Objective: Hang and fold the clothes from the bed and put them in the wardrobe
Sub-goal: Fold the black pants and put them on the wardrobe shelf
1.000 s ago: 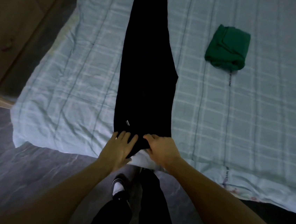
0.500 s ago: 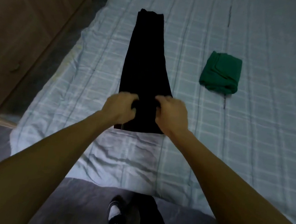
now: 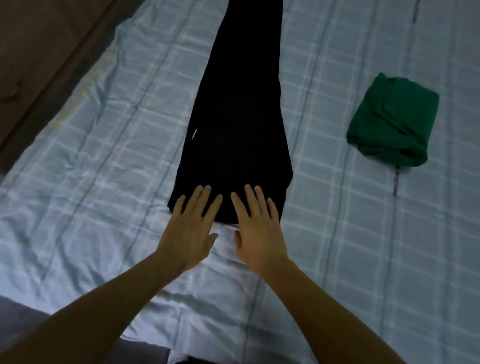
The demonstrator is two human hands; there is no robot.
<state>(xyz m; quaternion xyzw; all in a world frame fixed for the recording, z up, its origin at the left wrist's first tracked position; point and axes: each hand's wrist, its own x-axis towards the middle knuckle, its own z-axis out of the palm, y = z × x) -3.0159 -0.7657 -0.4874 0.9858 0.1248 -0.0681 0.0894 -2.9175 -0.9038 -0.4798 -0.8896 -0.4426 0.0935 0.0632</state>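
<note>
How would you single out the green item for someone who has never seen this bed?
Start from the checked light-blue bedsheet covering the bed. The long black garment runs up its middle; well to its right, untouched, lies the green garment. It alone is green and folded into a compact bundle.

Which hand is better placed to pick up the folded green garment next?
Right. The right hand lies nearer the green garment; the left hand would have to cross over it.
</note>
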